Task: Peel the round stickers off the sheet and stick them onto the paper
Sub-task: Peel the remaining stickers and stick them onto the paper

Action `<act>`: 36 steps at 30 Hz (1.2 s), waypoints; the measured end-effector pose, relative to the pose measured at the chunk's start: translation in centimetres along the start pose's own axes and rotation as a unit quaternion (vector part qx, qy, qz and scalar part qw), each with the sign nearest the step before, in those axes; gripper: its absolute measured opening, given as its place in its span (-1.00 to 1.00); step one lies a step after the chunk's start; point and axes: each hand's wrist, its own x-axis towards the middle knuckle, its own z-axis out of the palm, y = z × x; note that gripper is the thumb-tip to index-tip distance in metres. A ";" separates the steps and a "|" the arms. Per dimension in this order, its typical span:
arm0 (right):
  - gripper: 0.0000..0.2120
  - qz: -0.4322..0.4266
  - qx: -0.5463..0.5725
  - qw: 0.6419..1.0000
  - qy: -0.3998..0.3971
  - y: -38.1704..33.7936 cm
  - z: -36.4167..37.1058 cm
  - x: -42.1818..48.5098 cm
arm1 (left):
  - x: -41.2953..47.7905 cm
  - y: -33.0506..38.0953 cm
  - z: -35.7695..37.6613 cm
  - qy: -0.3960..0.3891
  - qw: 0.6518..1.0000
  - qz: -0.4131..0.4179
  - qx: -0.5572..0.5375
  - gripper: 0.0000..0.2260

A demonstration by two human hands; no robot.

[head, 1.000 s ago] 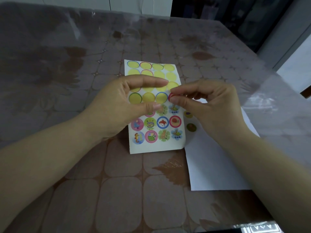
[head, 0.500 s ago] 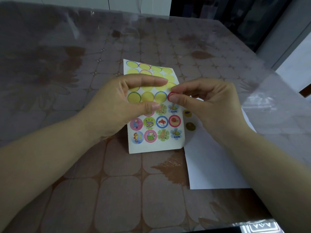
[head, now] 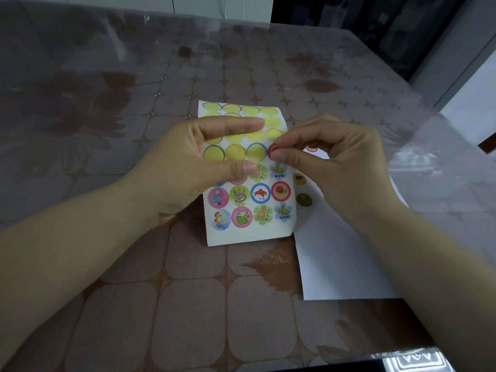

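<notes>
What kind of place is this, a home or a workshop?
Most likely a home, perhaps a dining room. The table has a brown patterned cloth under a clear plastic cover, and on it someone is handling a cartoon sticker sheet beside white paper.

White paper (head: pixel 335 259) on patterned table (head: pixel 134 304)
</notes>
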 end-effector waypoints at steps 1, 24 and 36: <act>-0.86 0.017 0.022 1.000 -0.006 -0.2 -0.1 0.0 | 0.1 0.0 -0.1 0.002 1.000 -0.003 -0.005 -0.58; -0.78 0.035 0.093 0.995 0.023 -0.9 1.0 -0.6 | -0.2 0.4 0.3 0.060 0.996 0.061 -0.013 -0.58; -0.79 -0.136 -0.156 0.974 0.090 -0.7 1.3 -0.9 | -0.1 0.2 0.0 0.075 0.992 0.091 0.032 -0.61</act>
